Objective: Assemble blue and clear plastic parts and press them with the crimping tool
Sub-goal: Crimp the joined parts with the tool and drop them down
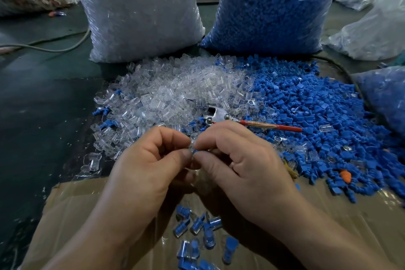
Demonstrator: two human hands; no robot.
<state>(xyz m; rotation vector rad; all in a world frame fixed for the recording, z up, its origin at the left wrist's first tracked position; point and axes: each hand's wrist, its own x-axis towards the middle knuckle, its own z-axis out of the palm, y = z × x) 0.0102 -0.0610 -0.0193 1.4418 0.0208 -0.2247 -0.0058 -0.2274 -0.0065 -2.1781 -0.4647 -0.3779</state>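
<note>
My left hand (pixel 151 160) and my right hand (pixel 238 160) meet fingertip to fingertip at the centre. Between them they pinch a small piece, a blue part (pixel 195 151) pushed against a clear part (pixel 192 141); most of it is hidden by my fingers. Just behind my right hand lies the crimping tool (pixel 221 115), metal head to the left, red handle (pixel 276 126) pointing right. A heap of clear parts (pixel 175 92) spreads behind my hands, a heap of blue parts (pixel 317 112) to its right. Several assembled blue-and-clear pieces (pixel 197 226) lie below my wrists.
A flattened cardboard sheet (pixel 83 199) lies under my forearms. Two tall plastic sacks stand at the back: one of clear parts (pixel 140 11), one of blue parts (pixel 274 6). Another blue-filled bag (pixel 383 94) sits at the right edge. A cable (pixel 43 48) runs across the dark floor on the left.
</note>
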